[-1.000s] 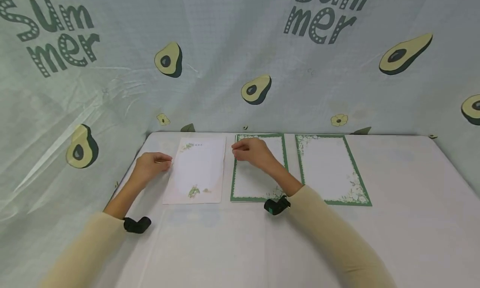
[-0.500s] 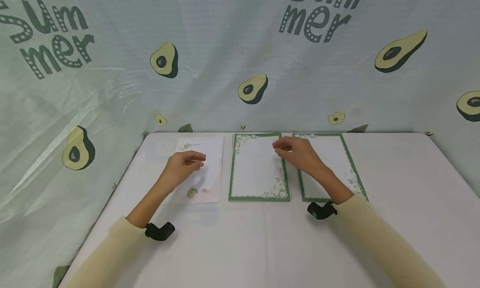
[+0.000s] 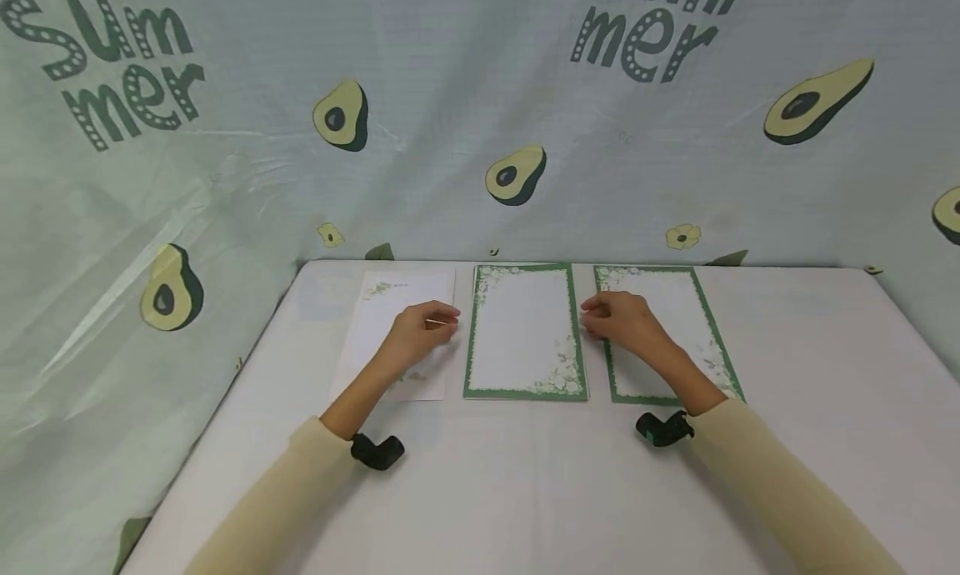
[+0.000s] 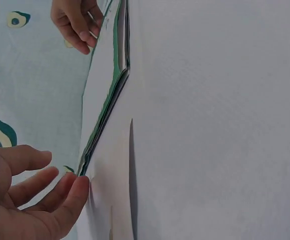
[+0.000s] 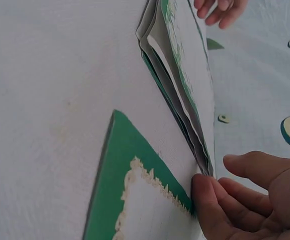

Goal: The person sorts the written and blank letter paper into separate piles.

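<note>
In the head view, a stack of green-bordered paper (image 3: 525,333) with white flowers lies in the middle of the table. My left hand (image 3: 420,332) is at its left edge, above a pinkish-white sheet (image 3: 366,325). The left wrist view has the left fingertips right against the stack's edge, the thumb spread away. On the other side is my right hand (image 3: 621,318), over a second green-bordered sheet (image 3: 675,308). Its fingertips (image 5: 202,186) meet the stack's right edge in the right wrist view, the thumb apart. Several loose layers show along the stack's side.
All the paper lies near the back of a white-covered table (image 3: 480,483). Behind it hangs a pale curtain (image 3: 427,142) printed with avocados and lettering. Black wrist cameras sit on the left wrist (image 3: 377,452) and right wrist (image 3: 664,429).
My left hand has moved right, from the pinkish sheet's outer edge to the middle stack. The right hand has moved right, off the stack's left part to its right edge.
</note>
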`<state>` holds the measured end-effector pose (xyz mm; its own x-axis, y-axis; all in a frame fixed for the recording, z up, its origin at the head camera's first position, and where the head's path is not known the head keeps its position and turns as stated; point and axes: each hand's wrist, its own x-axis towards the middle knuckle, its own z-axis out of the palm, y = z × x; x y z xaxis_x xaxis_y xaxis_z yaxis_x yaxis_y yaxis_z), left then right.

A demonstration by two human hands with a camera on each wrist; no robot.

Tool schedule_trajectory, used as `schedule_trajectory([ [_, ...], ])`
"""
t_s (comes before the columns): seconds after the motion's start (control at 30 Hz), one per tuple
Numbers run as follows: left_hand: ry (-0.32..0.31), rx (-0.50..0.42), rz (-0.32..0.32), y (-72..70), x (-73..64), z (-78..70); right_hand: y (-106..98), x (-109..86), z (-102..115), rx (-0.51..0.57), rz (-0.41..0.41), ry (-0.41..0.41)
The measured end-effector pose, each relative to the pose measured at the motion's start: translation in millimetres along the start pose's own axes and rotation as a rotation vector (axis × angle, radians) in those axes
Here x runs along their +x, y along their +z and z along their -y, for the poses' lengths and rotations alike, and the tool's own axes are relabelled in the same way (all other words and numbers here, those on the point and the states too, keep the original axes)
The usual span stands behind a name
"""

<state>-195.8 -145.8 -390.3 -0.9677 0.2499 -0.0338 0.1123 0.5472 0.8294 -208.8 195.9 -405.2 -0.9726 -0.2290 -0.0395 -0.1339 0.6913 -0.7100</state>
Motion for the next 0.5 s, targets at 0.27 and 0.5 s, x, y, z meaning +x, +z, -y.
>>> schedule_trajectory([
  [0.27,-0.08,-0.029,0.017,13.6,24.1,5.2,4.6,11.1,-6.6,0.023,-0.008,0.055],
  [0.5,-0.092,-0.121,0.032,15.1,32.2,6.9,7.9,12.4,-4.1,0.059,-0.012,0.067],
])
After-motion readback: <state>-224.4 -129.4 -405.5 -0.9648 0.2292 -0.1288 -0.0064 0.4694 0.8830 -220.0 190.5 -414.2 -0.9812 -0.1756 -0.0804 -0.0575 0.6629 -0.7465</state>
